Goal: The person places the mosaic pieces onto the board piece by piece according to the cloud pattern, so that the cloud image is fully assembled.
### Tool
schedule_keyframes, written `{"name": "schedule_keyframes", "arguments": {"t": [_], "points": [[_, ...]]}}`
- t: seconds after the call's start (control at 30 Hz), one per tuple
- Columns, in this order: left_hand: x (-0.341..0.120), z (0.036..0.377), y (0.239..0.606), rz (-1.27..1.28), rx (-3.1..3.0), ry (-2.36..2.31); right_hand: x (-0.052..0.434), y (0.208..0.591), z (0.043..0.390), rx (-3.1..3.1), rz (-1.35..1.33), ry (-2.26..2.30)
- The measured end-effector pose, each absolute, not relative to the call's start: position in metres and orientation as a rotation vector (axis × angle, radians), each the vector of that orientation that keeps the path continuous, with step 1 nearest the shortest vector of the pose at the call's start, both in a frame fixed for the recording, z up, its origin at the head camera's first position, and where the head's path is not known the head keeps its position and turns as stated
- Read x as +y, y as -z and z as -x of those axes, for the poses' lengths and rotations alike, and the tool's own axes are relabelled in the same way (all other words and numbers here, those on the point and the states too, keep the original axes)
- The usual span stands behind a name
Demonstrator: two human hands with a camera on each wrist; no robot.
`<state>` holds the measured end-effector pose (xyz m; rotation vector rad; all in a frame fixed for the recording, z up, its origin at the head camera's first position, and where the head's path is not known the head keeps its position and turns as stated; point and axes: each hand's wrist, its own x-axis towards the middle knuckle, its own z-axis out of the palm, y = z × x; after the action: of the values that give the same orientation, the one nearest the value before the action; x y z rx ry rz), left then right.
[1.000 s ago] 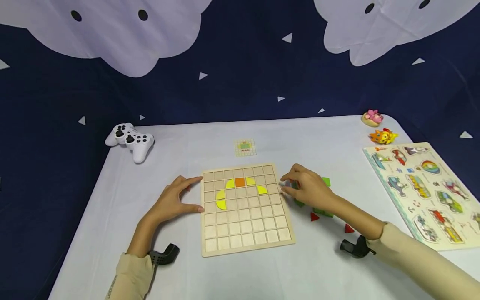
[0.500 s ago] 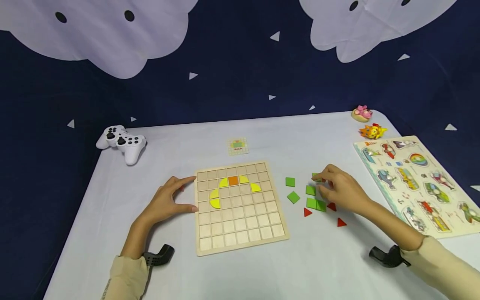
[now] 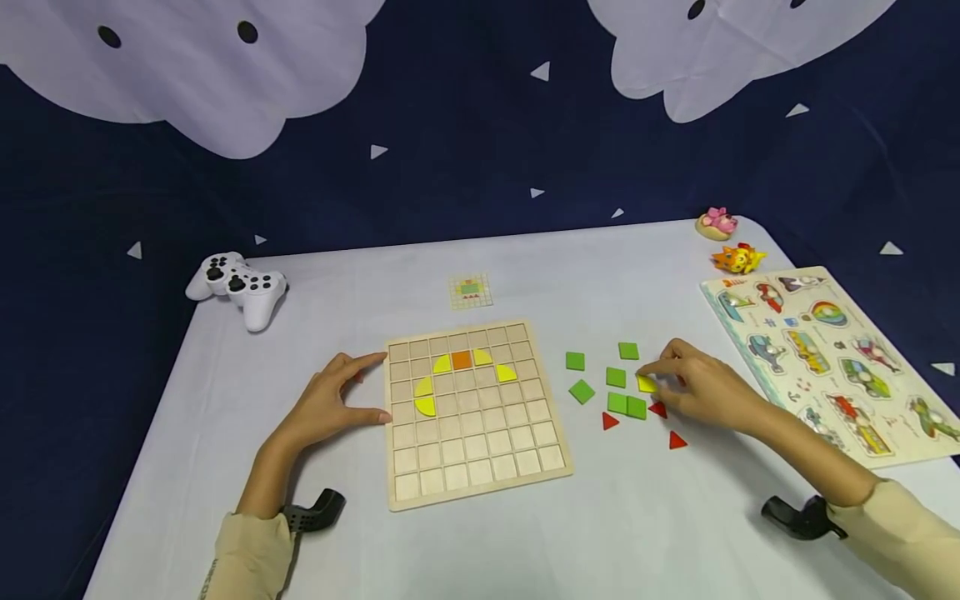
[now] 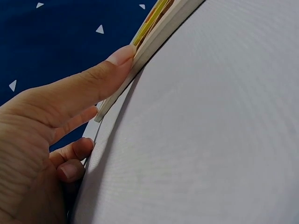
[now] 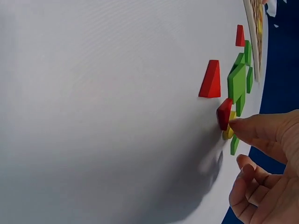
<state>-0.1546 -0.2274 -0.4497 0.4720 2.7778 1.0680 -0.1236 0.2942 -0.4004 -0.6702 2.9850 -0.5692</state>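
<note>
A wooden grid board lies mid-table, with yellow quarter-circle pieces and one orange square set in its upper cells. My left hand rests at the board's left side, thumb and index finger spread apart with their tips against its edge. In the left wrist view the thumb presses the board's side. To the right of the board, my right hand pinches a yellow quarter-circle piece between thumb and index finger, low over the table. In the right wrist view, a red triangle partly covers that yellow piece.
Several green squares and red triangles lie between the board and my right hand. A small pattern card sits behind the board. A white game controller is back left; a picture puzzle and small toy figures are at right.
My right hand has moved right from the board's edge to the loose pieces and now pinches a yellow one. The left hand stays at the board. The head view has shifted slightly.
</note>
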Motion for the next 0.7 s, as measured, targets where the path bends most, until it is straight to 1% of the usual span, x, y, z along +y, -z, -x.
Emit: {"name": "schedule_keyframes", "arguments": {"t": [0.37, 0.7], "points": [[-0.228, 0.154, 0.45, -0.485, 2.791, -1.078, 0.301, 0.4, 0.126, 2.913, 0.67, 0.522], [-0.227, 0.155, 0.451, -0.47, 2.785, -1.062, 0.307, 0.399, 0.121, 2.943, 0.687, 0.477]]}}
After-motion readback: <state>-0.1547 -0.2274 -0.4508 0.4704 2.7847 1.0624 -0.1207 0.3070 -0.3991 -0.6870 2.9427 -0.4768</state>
